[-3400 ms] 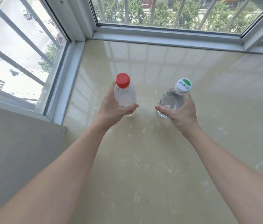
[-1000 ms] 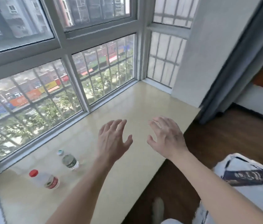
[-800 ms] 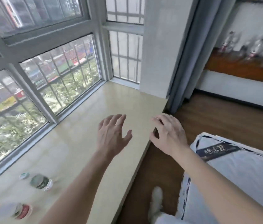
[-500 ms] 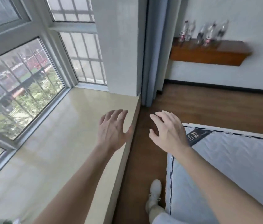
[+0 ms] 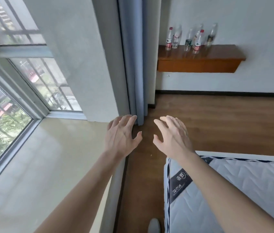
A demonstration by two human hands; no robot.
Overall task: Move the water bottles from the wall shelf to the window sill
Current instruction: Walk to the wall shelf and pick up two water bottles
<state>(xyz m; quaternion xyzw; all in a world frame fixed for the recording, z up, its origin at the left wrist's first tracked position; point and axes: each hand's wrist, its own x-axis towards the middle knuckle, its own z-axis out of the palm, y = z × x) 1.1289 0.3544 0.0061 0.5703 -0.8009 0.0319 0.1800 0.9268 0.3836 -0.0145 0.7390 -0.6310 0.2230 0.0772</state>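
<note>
Though upright, bottles (image 5: 190, 39) well beyond hands (image 5: 122, 137) (image 5: 173, 138)

Far water bottles (image 5: 197, 41) on the wall shelf (image 5: 198, 64) are small and smeared: labels unreadable, exact count unclear where they overlap. The window sill (image 5: 45, 165) runs out past the left and bottom edges. The mattress (image 5: 250, 190) is cut off right and bottom, tag text illegible. My shoe (image 5: 154, 225) is clipped at the bottom edge.

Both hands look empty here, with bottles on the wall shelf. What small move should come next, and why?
Probably a step along the floor toward the shelf. The left hand and right hand are open and hold nothing, while the bottles stand upright there, across the room, likely out of reach.
</note>
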